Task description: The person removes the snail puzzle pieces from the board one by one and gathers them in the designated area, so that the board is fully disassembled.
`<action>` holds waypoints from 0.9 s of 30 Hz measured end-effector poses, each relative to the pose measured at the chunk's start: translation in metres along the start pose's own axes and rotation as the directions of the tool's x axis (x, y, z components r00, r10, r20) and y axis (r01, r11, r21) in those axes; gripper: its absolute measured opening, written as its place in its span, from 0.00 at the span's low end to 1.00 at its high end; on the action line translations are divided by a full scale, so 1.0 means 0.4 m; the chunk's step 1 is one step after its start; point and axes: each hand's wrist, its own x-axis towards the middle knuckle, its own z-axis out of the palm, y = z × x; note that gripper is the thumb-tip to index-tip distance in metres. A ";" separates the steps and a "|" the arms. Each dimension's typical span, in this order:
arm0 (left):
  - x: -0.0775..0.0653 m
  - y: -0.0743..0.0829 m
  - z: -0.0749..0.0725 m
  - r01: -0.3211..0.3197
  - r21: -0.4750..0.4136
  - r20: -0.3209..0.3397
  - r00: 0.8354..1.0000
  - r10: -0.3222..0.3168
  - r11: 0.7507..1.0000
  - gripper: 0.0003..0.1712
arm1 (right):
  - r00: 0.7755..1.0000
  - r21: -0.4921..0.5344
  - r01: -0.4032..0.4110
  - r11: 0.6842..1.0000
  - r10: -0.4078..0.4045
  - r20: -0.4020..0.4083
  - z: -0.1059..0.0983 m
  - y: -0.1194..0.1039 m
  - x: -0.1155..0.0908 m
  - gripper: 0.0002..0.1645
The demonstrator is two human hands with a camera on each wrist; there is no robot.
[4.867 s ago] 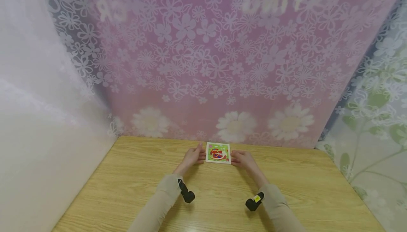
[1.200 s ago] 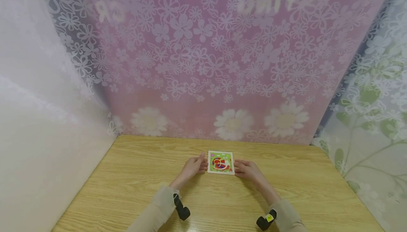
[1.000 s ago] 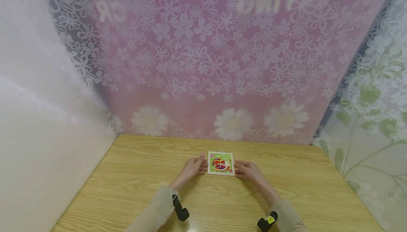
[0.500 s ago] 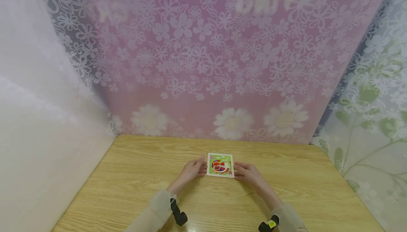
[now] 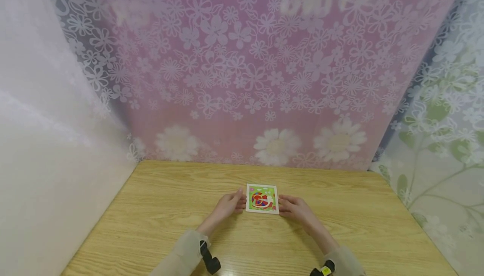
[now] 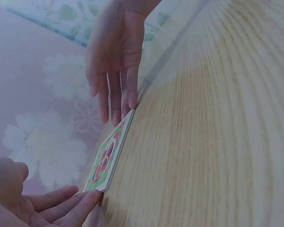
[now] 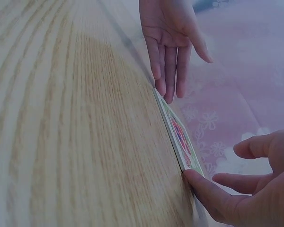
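Note:
A square picture puzzle (image 5: 262, 199) with a white frame, a green ground and a red and blue snail lies flat on the wooden table. At its left edge is my left hand (image 5: 228, 204), fingers fairly straight, with fingertips (image 6: 91, 196) against the frame in the left wrist view. My right hand (image 5: 296, 208) stands at the opposite edge, its fingers extended too; in the right wrist view a fingertip (image 7: 193, 177) touches the frame's corner. Neither hand curls round the puzzle. Both thumbs are held off it.
The wood-grain table (image 5: 181, 183) runs back to a pink flowered curtain (image 5: 227, 78). A pale panel (image 5: 56, 162) stands at the left, and a leaf-patterned one (image 5: 438, 162) at the right. Black cameras (image 5: 210, 261) are strapped to the wrists.
The puzzle has slid from near the table's back edge toward me, with both hands moving along at its sides. Its slow motion continues over the last second.

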 end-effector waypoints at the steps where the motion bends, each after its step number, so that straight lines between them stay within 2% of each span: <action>1: 0.000 0.000 0.001 0.001 0.002 0.001 1.000 -0.001 1.000 0.36 | 1.000 -0.006 0.003 1.000 -0.002 0.009 -0.002 0.000 -0.002 0.32; 12: -0.013 0.002 0.011 -0.013 0.012 0.007 1.000 0.013 1.000 0.33 | 0.999 -0.023 0.027 0.999 -0.026 0.029 -0.019 0.012 -0.006 0.31; 21: -0.029 -0.006 0.014 -0.035 0.025 0.014 0.999 0.035 0.999 0.37 | 0.999 -0.029 0.026 0.999 -0.025 0.034 -0.015 0.009 -0.027 0.31; 27: -0.049 -0.004 0.011 -0.030 0.005 0.028 0.999 0.030 1.000 0.35 | 0.997 -0.020 0.053 0.998 -0.051 0.064 -0.009 0.010 -0.047 0.31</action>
